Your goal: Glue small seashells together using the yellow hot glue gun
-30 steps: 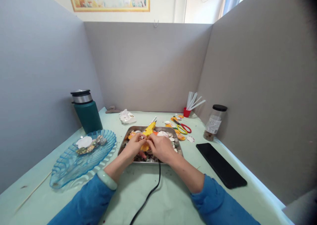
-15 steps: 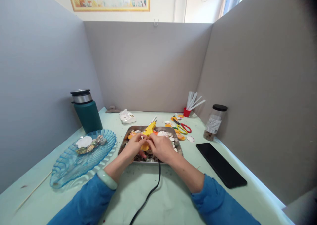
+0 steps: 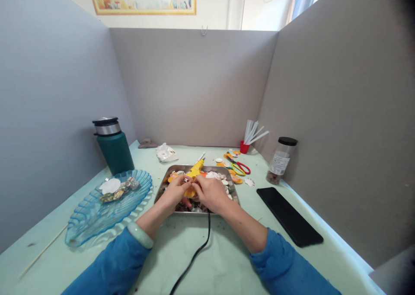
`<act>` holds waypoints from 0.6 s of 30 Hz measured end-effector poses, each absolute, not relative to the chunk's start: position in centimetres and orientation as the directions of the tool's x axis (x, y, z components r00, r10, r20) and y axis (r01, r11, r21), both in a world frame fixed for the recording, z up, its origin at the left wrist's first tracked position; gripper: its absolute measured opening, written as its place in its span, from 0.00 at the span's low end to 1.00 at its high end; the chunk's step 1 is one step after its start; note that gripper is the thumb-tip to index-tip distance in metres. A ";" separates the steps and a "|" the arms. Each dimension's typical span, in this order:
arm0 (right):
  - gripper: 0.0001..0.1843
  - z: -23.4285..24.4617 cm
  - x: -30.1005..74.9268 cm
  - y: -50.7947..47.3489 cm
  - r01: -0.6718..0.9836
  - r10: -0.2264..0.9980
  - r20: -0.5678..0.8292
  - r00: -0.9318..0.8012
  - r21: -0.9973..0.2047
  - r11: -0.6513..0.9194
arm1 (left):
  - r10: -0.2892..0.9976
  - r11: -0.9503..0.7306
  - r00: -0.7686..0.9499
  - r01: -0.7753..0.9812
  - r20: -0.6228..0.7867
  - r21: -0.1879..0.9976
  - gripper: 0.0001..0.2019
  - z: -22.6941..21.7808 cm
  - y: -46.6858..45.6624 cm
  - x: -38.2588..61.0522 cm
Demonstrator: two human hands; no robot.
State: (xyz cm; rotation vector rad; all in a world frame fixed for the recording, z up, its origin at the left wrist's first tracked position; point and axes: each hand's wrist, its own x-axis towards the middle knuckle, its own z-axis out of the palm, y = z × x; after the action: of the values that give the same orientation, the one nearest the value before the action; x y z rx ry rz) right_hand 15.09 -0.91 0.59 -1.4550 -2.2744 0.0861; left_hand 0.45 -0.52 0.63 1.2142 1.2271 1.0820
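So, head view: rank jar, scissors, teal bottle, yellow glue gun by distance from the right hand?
From the right hand, nearest first:
1. Yellow glue gun: just ahead, over the tray.
2. Scissors: ahead and right, outside the tray.
3. Jar: farther right.
4. Teal bottle: across on the left.

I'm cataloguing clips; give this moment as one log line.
left hand, right hand: together over tray | grasp: unclear | glue gun: just beyond hands | scissors: beyond tray's right corner

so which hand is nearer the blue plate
Left: the left hand is right of the blue plate, over the metal tray; the right hand is farther right, also over the tray.
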 end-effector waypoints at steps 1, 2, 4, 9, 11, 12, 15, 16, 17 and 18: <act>0.16 0.6 15.1 -0.9 0.851 0.878 0.326 -0.352 -0.280 0.445 | 0.995 0.075 0.065 0.042 -0.078 0.996 0.11 0.6 -0.5 0.4; 0.16 0.5 15.1 -0.9 0.851 0.878 0.327 -0.350 -0.280 0.444 | 0.995 0.074 0.065 0.041 -0.076 0.996 0.11 0.6 -0.5 0.4; 0.16 0.5 15.1 -0.9 0.851 0.878 0.328 -0.349 -0.282 0.443 | 0.995 0.072 0.063 0.046 -0.074 0.996 0.11 0.6 -0.5 0.4; 0.16 0.5 15.1 -0.9 0.849 0.876 0.326 -0.356 -0.279 0.449 | 0.995 0.080 0.061 0.079 -0.085 0.994 0.10 0.6 -0.5 0.5; 0.16 0.6 15.1 -1.0 0.852 0.878 0.320 -0.356 -0.275 0.446 | 0.994 0.082 0.063 0.090 -0.087 0.993 0.09 0.7 -0.5 0.5; 0.16 0.6 15.1 -1.0 0.853 0.879 0.318 -0.356 -0.273 0.444 | 0.994 0.081 0.066 0.095 -0.088 0.992 0.08 0.7 -0.5 0.5; 0.16 0.8 15.1 -1.1 0.855 0.880 0.312 -0.357 -0.271 0.443 | 0.994 0.078 0.069 0.091 -0.085 0.993 0.08 0.8 -0.6 0.5; 0.16 0.8 15.0 -1.1 0.855 0.881 0.311 -0.357 -0.272 0.442 | 0.994 0.079 0.067 0.088 -0.085 0.993 0.09 0.8 -0.6 0.6; 0.16 0.8 15.0 -1.1 0.855 0.882 0.309 -0.357 -0.272 0.441 | 0.994 0.080 0.064 0.086 -0.085 0.993 0.09 0.9 -0.6 0.6; 0.16 0.8 15.0 -1.1 0.855 0.883 0.307 -0.356 -0.273 0.440 | 0.994 0.080 0.062 0.085 -0.086 0.993 0.09 0.9 -0.6 0.6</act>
State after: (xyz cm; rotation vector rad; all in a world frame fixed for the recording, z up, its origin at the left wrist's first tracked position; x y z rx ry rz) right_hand 15.04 -1.09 0.78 -1.4703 -2.2912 0.0913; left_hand 0.60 -0.62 0.91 1.2375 1.2588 1.0594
